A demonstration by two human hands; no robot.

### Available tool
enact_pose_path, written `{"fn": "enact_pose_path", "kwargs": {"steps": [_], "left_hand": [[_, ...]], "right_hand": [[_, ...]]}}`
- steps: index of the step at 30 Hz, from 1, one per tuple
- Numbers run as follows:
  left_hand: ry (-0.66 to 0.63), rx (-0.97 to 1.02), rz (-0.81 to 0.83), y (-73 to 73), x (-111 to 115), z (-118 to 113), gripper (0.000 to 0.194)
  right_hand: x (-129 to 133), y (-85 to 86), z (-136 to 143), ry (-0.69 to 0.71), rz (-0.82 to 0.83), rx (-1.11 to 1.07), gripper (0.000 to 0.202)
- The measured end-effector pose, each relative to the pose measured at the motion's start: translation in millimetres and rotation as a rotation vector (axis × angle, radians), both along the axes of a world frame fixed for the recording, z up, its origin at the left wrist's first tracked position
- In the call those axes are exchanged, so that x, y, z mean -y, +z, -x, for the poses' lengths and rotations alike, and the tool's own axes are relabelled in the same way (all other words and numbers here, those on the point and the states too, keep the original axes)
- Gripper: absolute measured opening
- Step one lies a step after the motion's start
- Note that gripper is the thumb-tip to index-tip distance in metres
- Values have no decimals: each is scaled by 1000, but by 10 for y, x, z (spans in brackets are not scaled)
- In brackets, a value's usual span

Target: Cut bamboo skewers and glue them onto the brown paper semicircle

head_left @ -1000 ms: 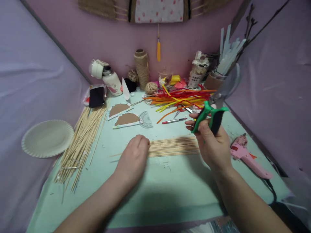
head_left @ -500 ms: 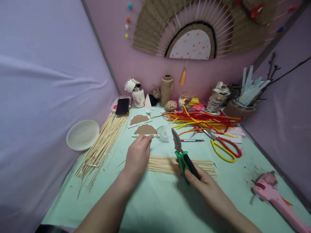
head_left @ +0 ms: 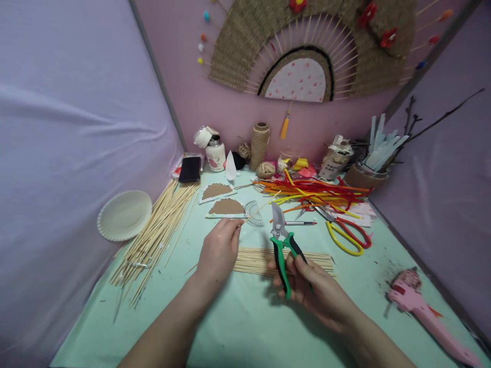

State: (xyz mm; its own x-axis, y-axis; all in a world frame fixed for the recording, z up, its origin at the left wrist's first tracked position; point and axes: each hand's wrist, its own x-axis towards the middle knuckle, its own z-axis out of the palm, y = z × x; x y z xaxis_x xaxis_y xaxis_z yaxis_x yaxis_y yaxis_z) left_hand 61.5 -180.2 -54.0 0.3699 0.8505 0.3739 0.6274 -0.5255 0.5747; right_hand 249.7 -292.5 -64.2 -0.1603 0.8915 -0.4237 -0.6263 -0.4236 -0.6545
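My left hand (head_left: 221, 244) is closed on a thin bamboo stick (head_left: 262, 207), whose pale end sticks out up and to the right, over a clear protractor (head_left: 253, 213). In my right hand (head_left: 303, 278) is a pair of pruning shears (head_left: 283, 245) with green and black handles, blades pointing up and away. Its handles are spread, and the blades are near the stick but apart from it. Below both hands lies a flat row of bamboo sticks (head_left: 253, 260). Two half-round cardboard pieces (head_left: 227, 207) with white edging rest just beyond my left hand.
At left are a loose pile of bamboo sticks (head_left: 157, 230), a pale plate (head_left: 125, 215) and a phone (head_left: 190, 169). Pipe cleaners (head_left: 314, 190), large scissors (head_left: 345, 232) and a pen (head_left: 301, 223) lie at right. A pink glue gun (head_left: 425, 314) sits near the right edge; twine (head_left: 260, 147) stands behind.
My right hand has turned the pruning shears so they face me more squarely, and their handles are spread wider. My left hand keeps its grip on the stick. The view has shifted slightly.
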Motion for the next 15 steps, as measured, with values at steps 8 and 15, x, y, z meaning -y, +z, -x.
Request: {"fn": "enact_pose_path", "kwargs": {"steps": [8,15], "left_hand": [[-92,104,247,134,168,-172,15],[-212,107,240,87,247,-239,19]], "right_hand": [[9,-37,103,54,-71,-110,37],[15,-43,139,101,-25,-162,37]]}}
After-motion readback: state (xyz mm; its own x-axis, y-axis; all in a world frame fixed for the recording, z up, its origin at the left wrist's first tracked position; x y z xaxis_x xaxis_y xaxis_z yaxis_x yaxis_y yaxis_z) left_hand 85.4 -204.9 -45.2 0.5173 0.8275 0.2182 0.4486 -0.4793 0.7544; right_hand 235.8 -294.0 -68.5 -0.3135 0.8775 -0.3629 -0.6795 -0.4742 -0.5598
